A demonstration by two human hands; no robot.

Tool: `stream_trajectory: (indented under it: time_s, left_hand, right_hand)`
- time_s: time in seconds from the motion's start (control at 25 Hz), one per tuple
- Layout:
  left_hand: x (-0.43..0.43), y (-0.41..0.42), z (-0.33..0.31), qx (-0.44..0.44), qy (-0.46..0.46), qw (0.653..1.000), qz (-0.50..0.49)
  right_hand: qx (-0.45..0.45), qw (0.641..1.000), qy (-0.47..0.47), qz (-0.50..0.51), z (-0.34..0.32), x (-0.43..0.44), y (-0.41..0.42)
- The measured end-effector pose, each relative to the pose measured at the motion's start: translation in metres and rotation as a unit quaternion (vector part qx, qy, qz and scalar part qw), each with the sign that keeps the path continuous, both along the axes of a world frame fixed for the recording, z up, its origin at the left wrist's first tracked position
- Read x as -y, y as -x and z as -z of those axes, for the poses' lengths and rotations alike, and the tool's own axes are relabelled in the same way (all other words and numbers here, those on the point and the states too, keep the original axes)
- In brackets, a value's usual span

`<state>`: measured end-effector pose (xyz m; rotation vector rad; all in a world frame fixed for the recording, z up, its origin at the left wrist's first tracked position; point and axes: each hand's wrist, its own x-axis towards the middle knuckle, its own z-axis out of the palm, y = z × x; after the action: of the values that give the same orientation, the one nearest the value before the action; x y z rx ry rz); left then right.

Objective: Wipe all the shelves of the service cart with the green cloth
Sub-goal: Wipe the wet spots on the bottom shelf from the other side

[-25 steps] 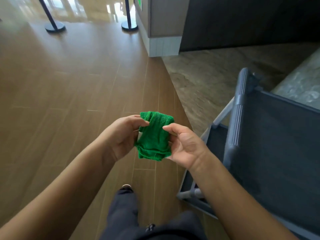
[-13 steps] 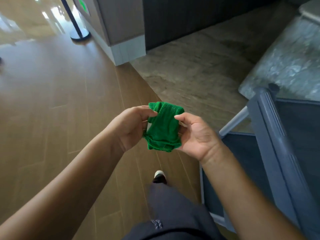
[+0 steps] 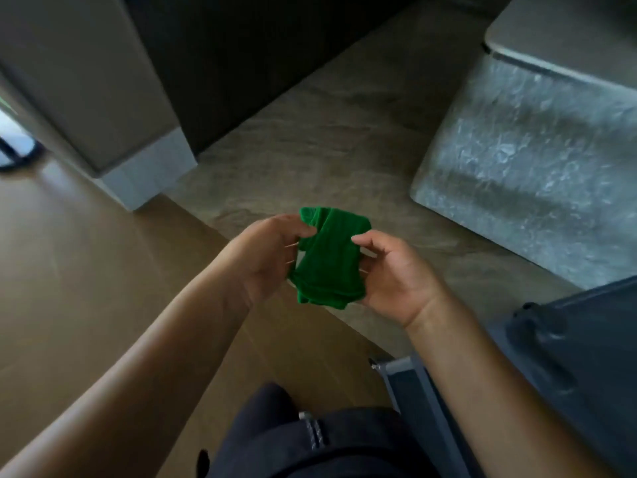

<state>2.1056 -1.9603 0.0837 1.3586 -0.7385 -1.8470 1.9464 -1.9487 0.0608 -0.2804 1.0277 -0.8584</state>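
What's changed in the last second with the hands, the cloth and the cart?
Only the view swung: the service cart has slid to the lower right corner of the picture, with less of it showing. Nothing was taken hold of or let go. The left hand and right hand still hold the folded green cloth between them in the same way, clear of the cart.

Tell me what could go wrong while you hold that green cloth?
1. The left hand and right hand hold the green cloth over the floor, not over the service cart. If it slips, it may land there and pick up dirt.
2. The cloth is bunched into a small wad, so it might wipe only a narrow strip unless spread out.
3. The cart sits close by the person's leg, so a step could bump it.
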Motion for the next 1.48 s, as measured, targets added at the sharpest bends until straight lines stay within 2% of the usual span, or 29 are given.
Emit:
stream_trajectory:
  time_s: [0.16, 0.36, 0.56, 0.84, 1.16, 1.4, 1.48]
  left_hand:
    - [0.112, 0.018, 0.01, 0.005, 0.003, 0.995, 0.102]
    - [0.244, 0.06, 0.013, 0.006, 0.0, 0.971, 0.241]
    - [0.339, 0.143, 0.014, 0.014, -0.038, 0.937, 0.348]
    - [0.409, 0.293, 0.041, 0.007, -0.049, 0.862, 0.504]
    - [0.46, 0.472, 0.056, 0.007, -0.06, 0.795, 0.604]
    - [0.482, 0.582, 0.065, 0.006, -0.052, 0.72, 0.692]
    - [0.487, 0.618, 0.068, 0.013, -0.055, 0.691, 0.721]
  right_hand:
    - [0.023, 0.996, -0.009, 0.091, 0.007, 0.083, 0.016]
    - [0.043, 0.973, -0.02, 0.224, 0.015, 0.175, 0.04]
    - [0.068, 0.928, -0.023, 0.365, 0.016, 0.23, 0.091]
    - [0.077, 0.858, -0.037, 0.506, 0.037, 0.267, 0.2]
    - [0.056, 0.791, -0.077, 0.604, 0.045, 0.31, 0.339]
    - [0.073, 0.71, -0.093, 0.694, 0.055, 0.336, 0.414]
    - [0.083, 0.672, -0.093, 0.73, 0.059, 0.345, 0.435]
